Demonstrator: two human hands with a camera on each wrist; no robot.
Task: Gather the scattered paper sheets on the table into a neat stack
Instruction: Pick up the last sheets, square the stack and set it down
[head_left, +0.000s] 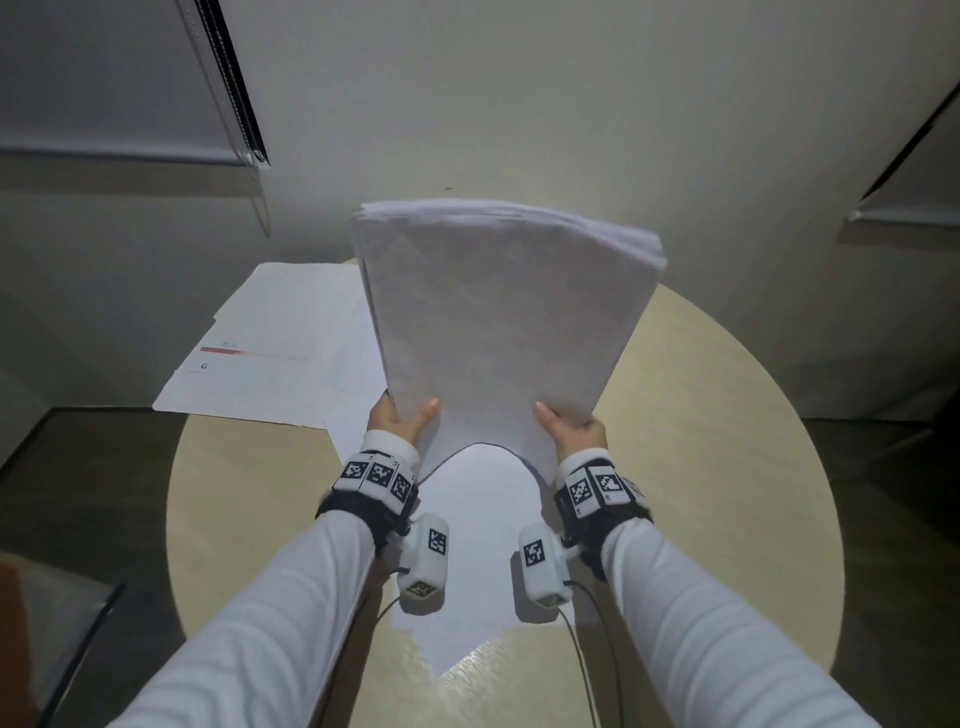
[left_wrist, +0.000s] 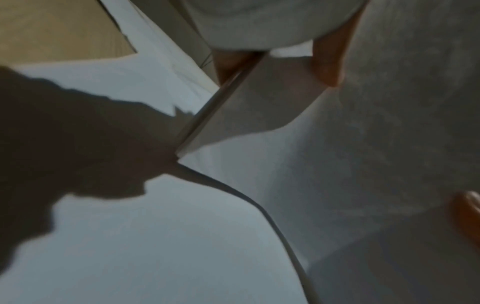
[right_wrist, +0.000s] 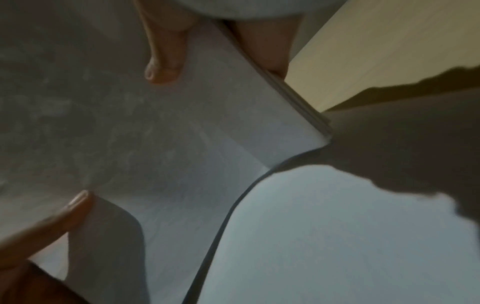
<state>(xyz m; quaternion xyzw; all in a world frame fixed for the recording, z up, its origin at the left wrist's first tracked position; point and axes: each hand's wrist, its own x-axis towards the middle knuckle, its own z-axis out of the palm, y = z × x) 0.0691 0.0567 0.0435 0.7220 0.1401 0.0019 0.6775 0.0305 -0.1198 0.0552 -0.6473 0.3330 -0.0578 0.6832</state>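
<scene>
A thick stack of white paper (head_left: 493, 322) stands nearly upright over the round beige table (head_left: 701, 467), its lower edge bowed. My left hand (head_left: 402, 418) grips its lower left side and my right hand (head_left: 569, 431) its lower right, thumbs on the near face and fingers behind. The left wrist view shows the stack (left_wrist: 363, 144) under my left thumb (left_wrist: 328, 67). In the right wrist view it (right_wrist: 130, 123) lies beneath my right thumb (right_wrist: 166, 61). One loose sheet (head_left: 483, 545) lies flat below the stack. Several more sheets (head_left: 280, 343) overlap at the table's far left.
The far-left sheets hang past the table's rim; one has a red stripe (head_left: 244, 352). A wall rises just behind the table, with window blinds (head_left: 228, 93) at upper left. Cables (head_left: 582, 654) trail from my wrist cameras across the near table edge.
</scene>
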